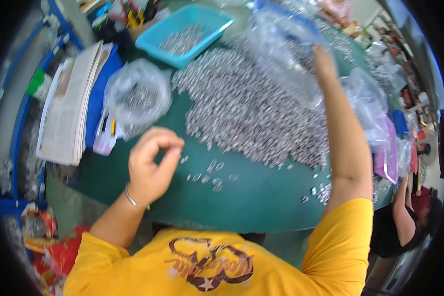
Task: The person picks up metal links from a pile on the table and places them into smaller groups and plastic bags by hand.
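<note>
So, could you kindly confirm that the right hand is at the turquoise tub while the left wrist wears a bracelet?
Not quite: the head view shows the right hand at the clear plastic bag, not the turquoise tub; the bracelet is indeed on the left wrist.

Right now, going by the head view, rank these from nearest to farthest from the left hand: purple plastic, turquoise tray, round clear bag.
From the left hand:
1. Round clear bag: just beyond it, slightly left.
2. Turquoise tray: farther ahead, slightly right.
3. Purple plastic: far off to the right.
</note>
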Motion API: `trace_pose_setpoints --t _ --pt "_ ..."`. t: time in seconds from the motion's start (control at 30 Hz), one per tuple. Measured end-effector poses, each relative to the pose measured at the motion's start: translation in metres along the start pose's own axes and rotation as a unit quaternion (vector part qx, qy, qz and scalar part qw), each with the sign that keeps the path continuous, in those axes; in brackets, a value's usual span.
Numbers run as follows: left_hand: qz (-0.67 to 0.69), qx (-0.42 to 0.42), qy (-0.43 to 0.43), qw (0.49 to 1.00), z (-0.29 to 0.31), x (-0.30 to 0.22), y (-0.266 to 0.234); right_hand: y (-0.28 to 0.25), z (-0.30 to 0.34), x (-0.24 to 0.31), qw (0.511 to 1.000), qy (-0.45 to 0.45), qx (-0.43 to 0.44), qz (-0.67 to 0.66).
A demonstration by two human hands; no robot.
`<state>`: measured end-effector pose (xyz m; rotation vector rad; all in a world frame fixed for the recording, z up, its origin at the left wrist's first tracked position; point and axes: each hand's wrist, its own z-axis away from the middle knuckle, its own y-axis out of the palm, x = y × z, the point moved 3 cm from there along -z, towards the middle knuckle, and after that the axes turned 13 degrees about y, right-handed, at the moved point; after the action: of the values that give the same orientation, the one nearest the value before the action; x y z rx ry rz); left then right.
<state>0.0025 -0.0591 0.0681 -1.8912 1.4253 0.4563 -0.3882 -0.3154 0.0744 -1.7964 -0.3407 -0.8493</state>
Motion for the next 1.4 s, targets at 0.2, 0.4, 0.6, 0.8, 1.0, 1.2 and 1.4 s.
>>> trace_pose_setpoints --t 0.2,0.4,0.6,0.8,1.0,1.2,1.4 --pt "-0.144 0.159 -0.194 0.957 0.035 0.026 -0.039 0.017 0.200 0.070 0.961 -0.192 0.198 -0.027" --pt "-0.062 0.209 0.003 0.976 0.027 0.017 0.013 0.027 0.312 0.051 0.910 -0.288 0.298 0.002" --pt "-0.108 0.289 0.050 0.950 0.025 0.025 0.052 0.030 0.314 0.049 0.913 -0.228 0.336 -0.044" --pt "0.202 0.171 -0.235 0.935 0.028 0.030 0.048 0.043 0.300 0.029 0.698 0.254 0.518 -0.425" --pt "0.466 0.003 -0.442 0.767 0.035 0.044 0.015 0.055 0.305 0.045 0.844 0.017 0.496 -0.205" --pt "-0.029 0.300 -0.109 0.947 0.035 0.015 0.019 0.058 0.318 0.056 0.914 -0.258 0.310 -0.038" --pt "0.033 0.270 -0.127 0.954 0.041 0.019 0.020 0.053 0.305 0.038 0.588 0.284 0.556 -0.514"
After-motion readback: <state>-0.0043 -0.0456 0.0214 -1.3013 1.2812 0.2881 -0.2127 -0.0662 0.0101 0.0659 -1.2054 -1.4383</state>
